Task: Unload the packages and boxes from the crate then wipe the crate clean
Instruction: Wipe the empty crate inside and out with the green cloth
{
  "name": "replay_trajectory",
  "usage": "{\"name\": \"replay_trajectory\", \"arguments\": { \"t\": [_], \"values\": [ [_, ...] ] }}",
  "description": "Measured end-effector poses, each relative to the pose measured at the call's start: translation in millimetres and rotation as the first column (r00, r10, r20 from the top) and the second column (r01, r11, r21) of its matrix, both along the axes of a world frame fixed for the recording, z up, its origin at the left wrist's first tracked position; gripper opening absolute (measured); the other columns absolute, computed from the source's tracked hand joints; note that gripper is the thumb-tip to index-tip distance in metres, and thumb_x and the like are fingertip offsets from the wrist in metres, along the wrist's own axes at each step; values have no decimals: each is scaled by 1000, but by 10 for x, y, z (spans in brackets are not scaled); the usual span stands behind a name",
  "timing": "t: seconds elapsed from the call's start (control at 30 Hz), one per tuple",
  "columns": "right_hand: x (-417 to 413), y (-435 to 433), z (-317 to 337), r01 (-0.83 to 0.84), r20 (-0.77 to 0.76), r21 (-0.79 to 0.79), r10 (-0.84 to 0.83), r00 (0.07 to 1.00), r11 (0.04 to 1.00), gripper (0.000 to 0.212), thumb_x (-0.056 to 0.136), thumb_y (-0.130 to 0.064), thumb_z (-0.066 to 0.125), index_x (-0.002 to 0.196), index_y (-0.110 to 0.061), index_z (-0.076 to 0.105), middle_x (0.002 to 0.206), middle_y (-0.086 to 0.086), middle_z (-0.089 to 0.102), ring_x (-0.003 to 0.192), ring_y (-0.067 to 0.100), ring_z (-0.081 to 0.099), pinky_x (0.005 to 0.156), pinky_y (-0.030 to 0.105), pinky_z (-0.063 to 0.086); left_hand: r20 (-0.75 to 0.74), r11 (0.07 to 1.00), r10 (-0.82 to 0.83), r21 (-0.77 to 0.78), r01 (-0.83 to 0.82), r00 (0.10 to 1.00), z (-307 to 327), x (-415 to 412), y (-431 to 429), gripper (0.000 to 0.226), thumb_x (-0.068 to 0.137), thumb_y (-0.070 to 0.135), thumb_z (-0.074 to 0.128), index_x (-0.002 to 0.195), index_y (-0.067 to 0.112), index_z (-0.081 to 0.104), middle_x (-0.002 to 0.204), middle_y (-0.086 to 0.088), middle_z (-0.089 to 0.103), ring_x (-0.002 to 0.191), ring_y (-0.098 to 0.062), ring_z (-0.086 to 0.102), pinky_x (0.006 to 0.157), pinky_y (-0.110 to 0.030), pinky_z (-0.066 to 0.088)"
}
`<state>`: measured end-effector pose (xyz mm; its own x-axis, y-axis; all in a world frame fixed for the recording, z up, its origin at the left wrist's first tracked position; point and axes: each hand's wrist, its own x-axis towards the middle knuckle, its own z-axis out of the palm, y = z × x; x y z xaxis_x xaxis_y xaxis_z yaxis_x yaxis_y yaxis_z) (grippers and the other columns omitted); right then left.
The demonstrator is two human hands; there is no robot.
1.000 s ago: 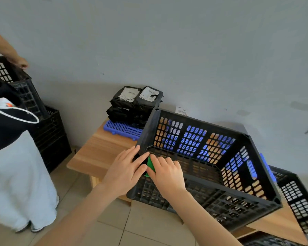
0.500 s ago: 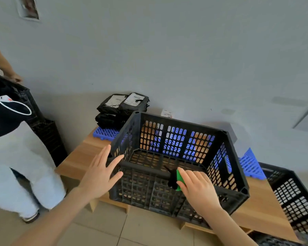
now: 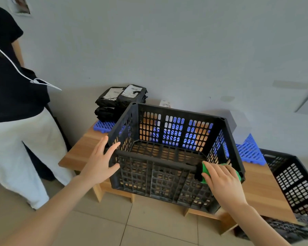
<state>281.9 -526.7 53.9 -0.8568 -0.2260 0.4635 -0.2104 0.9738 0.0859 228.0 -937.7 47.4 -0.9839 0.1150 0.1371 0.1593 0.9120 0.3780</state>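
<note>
Head view: black perforated plastic crate stands empty on the light wooden desk, and the black wrapped packages are stacked behind its far-left corner. The right hand curves its fingers over a green wiping cloth, pressing it onto the near rim close to the near-right corner. That rim runs left to right towards the left hand, which lies flat with straight fingers against the near-left corner. Wiping the side rim next likely means turning the cloth away round the corner.
</note>
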Motion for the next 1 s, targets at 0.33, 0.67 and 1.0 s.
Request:
{"name": "replay_trajectory", "arguments": {
  "t": [0.33,0.67,1.0],
  "values": [
    [-472,-1754,63,-141,95,6,140,986,990,40,91,-41,60,120,-14,62,98,-2,69,88,22,66,82,39,52,-107,998,-29,47,35,994,-129,-81,-218,85,91,36,62,156,18,10,164,5,4,150,-11,8,119,-29,17],
    [-843,-2934,27,-235,149,7,231,961,972,41,97,-45,44,124,-16,53,96,-3,64,83,21,62,74,36,47,-204,993,-115,12,120,972,-146,-101,-348,88,85,21,69,155,11,17,162,-5,20,148,-17,21,119,-37,29],
    [-554,-1672,-35,-239,29,57,238,971,969,44,92,-42,55,127,-15,57,92,-4,65,78,19,64,71,34,52,-194,972,-191,-172,158,962,-180,-64,-360,92,82,22,70,155,33,16,164,-10,4,151,-28,9,117,-46,27]
  ]
}}
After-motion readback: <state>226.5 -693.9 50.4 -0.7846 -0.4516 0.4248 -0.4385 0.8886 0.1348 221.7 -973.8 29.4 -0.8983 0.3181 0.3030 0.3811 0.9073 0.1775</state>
